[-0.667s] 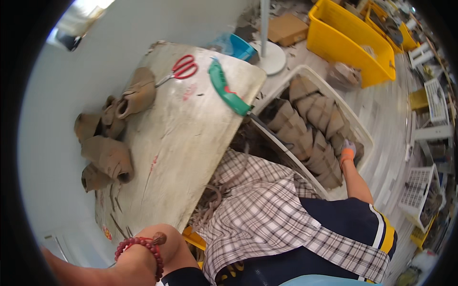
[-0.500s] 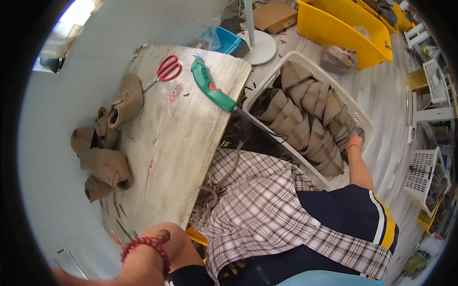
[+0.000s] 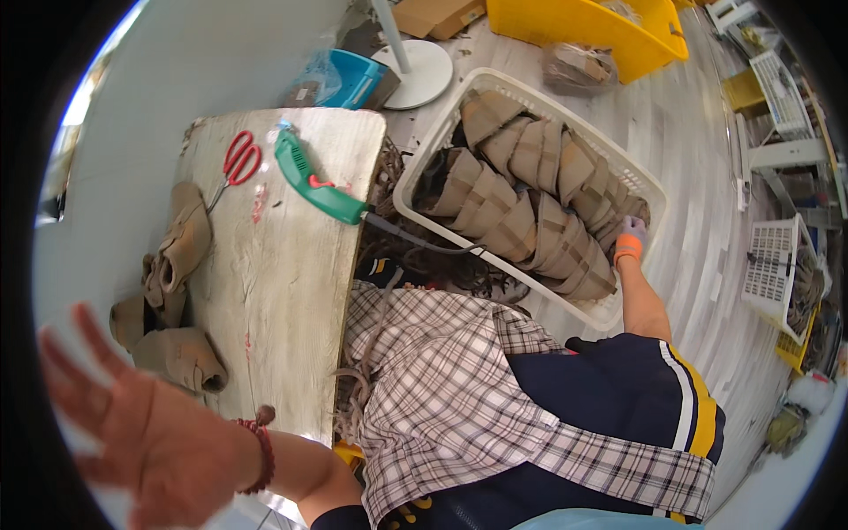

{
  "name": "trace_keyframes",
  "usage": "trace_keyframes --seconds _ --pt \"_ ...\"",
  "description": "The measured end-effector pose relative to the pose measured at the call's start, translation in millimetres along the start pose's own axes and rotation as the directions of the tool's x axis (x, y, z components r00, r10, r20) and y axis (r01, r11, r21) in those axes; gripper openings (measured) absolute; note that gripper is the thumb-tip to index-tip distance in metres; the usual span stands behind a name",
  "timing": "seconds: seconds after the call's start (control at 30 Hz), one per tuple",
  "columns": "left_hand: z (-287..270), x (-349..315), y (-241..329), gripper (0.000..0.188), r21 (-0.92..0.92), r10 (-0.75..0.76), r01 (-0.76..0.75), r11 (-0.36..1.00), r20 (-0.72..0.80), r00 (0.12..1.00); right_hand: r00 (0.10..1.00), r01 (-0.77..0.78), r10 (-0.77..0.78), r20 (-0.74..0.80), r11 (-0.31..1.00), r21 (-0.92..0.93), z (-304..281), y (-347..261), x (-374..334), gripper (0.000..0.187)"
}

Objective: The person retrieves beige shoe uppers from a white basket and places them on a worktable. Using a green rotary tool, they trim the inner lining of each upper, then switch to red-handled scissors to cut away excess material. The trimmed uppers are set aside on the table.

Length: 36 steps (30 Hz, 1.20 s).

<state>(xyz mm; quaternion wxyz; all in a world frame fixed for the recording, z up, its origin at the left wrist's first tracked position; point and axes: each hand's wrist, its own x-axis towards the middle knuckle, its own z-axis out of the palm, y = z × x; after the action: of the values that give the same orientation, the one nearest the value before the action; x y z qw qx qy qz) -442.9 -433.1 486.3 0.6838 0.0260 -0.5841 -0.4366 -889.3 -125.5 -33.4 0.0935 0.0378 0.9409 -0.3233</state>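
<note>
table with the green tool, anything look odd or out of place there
The green tool lies by the edge of the table, its dark cord spanning the gap to the white crate, which looks a bit awkward, perhaps easy to snag. Red marks also stain the worn table.

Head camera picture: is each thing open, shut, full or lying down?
Left hand: open, empty, fingers spread
Right hand: gloved, at brown pieces, grip unclear
White basket: uncovered, well filled
Red scissors: lying, seemingly shut
Green tool: lying on the table
Yellow bin: uncovered
</note>
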Motion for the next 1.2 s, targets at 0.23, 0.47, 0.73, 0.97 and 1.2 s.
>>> trace_keyframes --seconds 0.23,0.47,0.73,0.97,1.2 --pt "-51 -94 -65 0.028 0.466 -0.704 0.641 0.610 -0.052 0.708 0.926 0.135 0.063 0.371 0.864 -0.485 0 -13 -60 0.072" --pt "4 -138 -169 0.040 0.417 -0.975 0.882 0.220 0.066 0.212 0.880 0.031 0.249 0.404 0.820 -0.572 34 -104 -102 0.109" --pt "34 -204 -318 0.077 0.633 -0.969 0.733 -0.247 -0.175 -0.175 0.858 -0.028 0.325 0.397 0.802 -0.597 60 -99 -94 0.120" --pt "39 -176 -319 0.079 0.815 -0.897 0.485 -0.317 -0.091 -0.432 0.903 -0.047 0.332 0.274 0.708 -0.704 62 -132 -138 0.107" --pt "-26 -153 -302 0.072 0.812 -0.991 0.573 -0.110 -0.046 -0.125 0.911 0.006 0.265 0.316 0.758 -0.652 44 -133 -151 0.100"
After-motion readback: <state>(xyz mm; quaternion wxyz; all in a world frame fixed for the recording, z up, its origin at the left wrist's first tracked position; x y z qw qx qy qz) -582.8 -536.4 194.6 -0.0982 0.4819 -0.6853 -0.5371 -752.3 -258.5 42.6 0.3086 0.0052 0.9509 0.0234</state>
